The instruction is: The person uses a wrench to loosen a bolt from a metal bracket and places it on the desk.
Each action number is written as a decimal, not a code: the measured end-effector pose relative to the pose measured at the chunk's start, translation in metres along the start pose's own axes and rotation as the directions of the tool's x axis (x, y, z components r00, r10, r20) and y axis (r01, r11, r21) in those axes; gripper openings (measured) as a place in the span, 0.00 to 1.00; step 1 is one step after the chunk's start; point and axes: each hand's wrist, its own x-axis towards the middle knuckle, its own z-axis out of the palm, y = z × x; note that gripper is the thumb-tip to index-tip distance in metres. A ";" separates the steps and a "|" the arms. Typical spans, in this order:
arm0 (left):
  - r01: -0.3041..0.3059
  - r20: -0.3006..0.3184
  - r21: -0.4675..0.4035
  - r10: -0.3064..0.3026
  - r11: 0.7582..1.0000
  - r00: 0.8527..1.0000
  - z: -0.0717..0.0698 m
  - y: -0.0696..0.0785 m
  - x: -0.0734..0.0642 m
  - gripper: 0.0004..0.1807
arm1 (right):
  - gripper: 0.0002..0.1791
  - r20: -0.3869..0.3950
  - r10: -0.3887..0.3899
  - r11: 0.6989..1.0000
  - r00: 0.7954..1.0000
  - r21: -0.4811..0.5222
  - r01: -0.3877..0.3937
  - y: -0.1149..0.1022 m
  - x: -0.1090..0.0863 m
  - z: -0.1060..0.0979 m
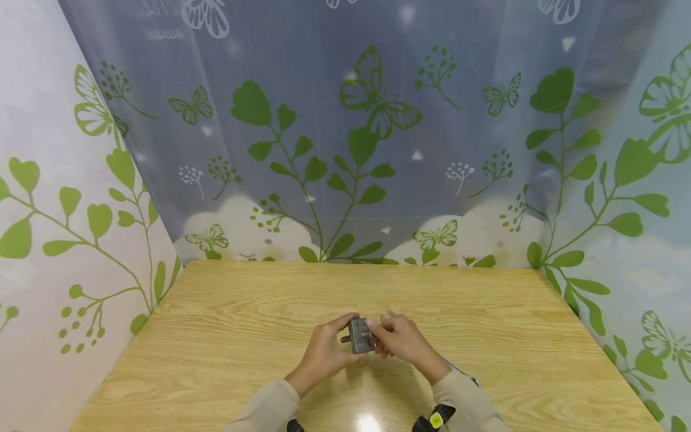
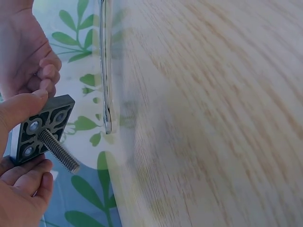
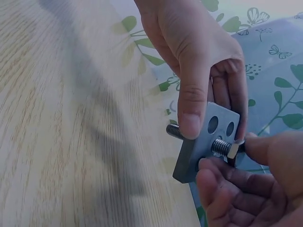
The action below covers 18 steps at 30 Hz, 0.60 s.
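A small grey square block (image 1: 356, 343) with several round holes is gripped by its edges between the thumb and fingers of my left hand (image 1: 324, 351). Through its middle runs a threaded bolt (image 2: 61, 153), whose end sticks out on the left-hand side. On the other face, the right wrist view shows more thread and a hex head (image 3: 234, 150) standing off the block. My right hand (image 1: 405, 341) pinches that hex end between thumb and fingers. Beneath the right hand and wrist lies a metal wrench (image 1: 456, 367), partly hidden; its shiny shaft also appears in the left wrist view.
The wooden table (image 1: 243, 300) spreads out around both hands. A patterned curtain (image 1: 302, 198) with leaves and butterflies hangs along its back edge, and similar sheets enclose the left and right sides. Black straps (image 1: 434, 417) circle the wrists.
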 end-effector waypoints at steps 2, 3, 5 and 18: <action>-0.002 0.001 0.003 0.002 1.000 1.000 0.000 0.000 0.000 0.38 | 0.23 0.000 0.001 1.000 1.000 -0.011 -0.001 0.000 0.001 0.000; -0.004 0.001 0.006 0.004 1.000 1.000 0.000 0.000 0.000 0.38 | 0.21 -0.002 -0.007 1.000 1.000 -0.020 0.007 0.000 0.001 0.000; -0.004 -0.001 0.010 0.004 1.000 1.000 -0.001 0.000 0.000 0.38 | 0.15 -0.008 -0.041 0.998 0.999 -0.045 0.041 0.000 0.001 0.000; -0.004 -0.042 0.015 0.004 1.000 0.999 -0.001 0.000 0.001 0.37 | 0.12 -0.032 -0.177 0.982 0.984 -0.071 0.174 -0.003 -0.001 -0.002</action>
